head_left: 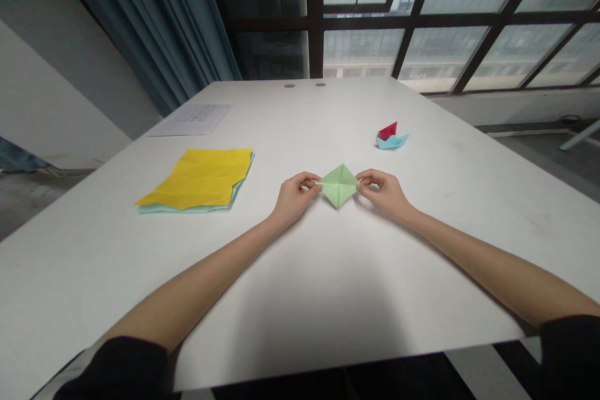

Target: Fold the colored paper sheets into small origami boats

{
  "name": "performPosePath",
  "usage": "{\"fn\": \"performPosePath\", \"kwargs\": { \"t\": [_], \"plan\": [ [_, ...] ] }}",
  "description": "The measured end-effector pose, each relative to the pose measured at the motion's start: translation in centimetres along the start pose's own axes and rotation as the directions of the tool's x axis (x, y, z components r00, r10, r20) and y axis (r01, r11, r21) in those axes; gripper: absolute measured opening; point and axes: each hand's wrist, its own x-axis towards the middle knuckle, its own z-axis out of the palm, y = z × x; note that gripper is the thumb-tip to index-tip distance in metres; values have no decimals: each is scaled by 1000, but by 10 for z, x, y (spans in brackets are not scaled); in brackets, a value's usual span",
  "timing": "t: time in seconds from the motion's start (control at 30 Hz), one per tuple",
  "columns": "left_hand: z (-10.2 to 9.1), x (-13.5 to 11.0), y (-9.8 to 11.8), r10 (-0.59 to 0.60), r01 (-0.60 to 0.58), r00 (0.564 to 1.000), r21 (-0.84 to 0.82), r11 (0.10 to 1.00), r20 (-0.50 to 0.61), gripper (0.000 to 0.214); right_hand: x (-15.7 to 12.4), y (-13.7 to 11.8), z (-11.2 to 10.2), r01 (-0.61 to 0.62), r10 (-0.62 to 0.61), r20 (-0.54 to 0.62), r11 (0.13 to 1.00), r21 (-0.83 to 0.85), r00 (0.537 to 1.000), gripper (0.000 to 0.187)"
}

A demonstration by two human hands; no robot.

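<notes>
A light green folded paper, diamond-shaped with creases running through its middle, is held between my hands just over the white table. My left hand pinches its left corner between thumb and fingers. At the opposite corner, my right hand grips the paper the same way. The lower point of the diamond faces me and the upper point faces the window. Whether the paper touches the tabletop, I cannot tell.
The white table stretches toward the window. To the left lies a stack of yellow paper with pale blue-green sheets under it. A printed sheet rests farther back. Right of centre sits a red and blue folded paper boat.
</notes>
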Motion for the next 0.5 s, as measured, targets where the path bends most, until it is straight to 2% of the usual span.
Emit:
{"fn": "performPosePath", "kwargs": {
  "t": [0.13,0.3,0.37,0.5],
  "plan": [
    [0,0,-4,26,-35,997,137,990,72,15,1,0,-2,3,5,75,994,-106,997,14],
    [-2,-1,-1,126,-178,979,368,912,160,11,2,-2,-4,193,-136,173,908,-372,975,11],
    [-2,-1,0,125,-191,975,412,891,182,11,2,-2,-3,223,-148,208,888,-403,967,11],
    [1,0,-2,135,-223,967,464,857,215,12,2,-1,-2,208,-129,209,887,-413,969,10]
  ]
}}
